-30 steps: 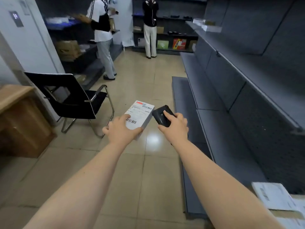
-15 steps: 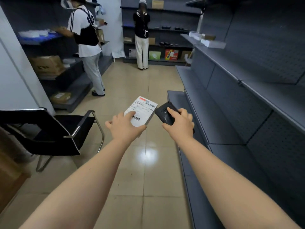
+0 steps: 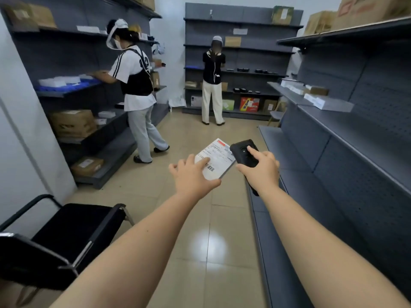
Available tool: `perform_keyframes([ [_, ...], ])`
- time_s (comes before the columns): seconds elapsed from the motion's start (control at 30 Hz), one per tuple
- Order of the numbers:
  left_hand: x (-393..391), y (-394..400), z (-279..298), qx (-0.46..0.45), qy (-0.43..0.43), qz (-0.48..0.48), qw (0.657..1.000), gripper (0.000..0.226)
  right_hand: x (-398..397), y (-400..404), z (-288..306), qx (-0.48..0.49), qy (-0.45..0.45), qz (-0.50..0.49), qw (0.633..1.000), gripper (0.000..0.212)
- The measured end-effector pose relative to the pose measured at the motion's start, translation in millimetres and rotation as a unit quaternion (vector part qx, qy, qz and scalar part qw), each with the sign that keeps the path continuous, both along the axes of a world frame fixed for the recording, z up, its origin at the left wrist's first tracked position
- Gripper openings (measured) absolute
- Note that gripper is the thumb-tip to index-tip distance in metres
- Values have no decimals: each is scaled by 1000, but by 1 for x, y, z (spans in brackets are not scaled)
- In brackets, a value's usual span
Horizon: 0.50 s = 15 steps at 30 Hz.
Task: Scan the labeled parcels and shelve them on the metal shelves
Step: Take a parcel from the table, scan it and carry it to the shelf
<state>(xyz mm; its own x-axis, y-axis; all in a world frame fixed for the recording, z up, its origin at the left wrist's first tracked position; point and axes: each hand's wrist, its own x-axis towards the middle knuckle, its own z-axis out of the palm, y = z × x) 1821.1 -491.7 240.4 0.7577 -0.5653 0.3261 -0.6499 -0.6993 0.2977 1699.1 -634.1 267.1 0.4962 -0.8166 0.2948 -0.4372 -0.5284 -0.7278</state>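
My left hand [image 3: 193, 177] holds a small white parcel [image 3: 219, 160] with a barcode label facing up, thumb on the label. Just right of it, my right hand [image 3: 261, 172] grips a black handheld scanner [image 3: 244, 153], index finger on its top, its head beside the parcel's right edge. Both are held out over the tiled aisle. Grey metal shelves [image 3: 347, 130] run along the right, mostly bare, with a few white and brown boxes [image 3: 315, 96] further along the middle shelf.
A black chair [image 3: 66, 238] stands at the lower left. A person in a white shirt [image 3: 135, 92] works at the left shelves [image 3: 84, 90] and another in black [image 3: 213, 78] at the far shelves. Cardboard boxes [image 3: 72, 123] sit on the left shelves.
The view has lifted and moved forward along the aisle; the desk has gone from view. Parcel and scanner stay side by side in my hands.
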Motion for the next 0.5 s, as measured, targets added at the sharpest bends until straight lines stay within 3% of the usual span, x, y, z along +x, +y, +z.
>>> perform_keyframes([
  [0.27, 167, -171, 12, 26, -24, -92, 995, 75, 145, -151, 18, -11, -3, -74, 997, 65],
  [0.5, 232, -364, 44, -17, 12, -180, 983, 73, 174, -305, 55, -28, 23, -179, 983, 61],
])
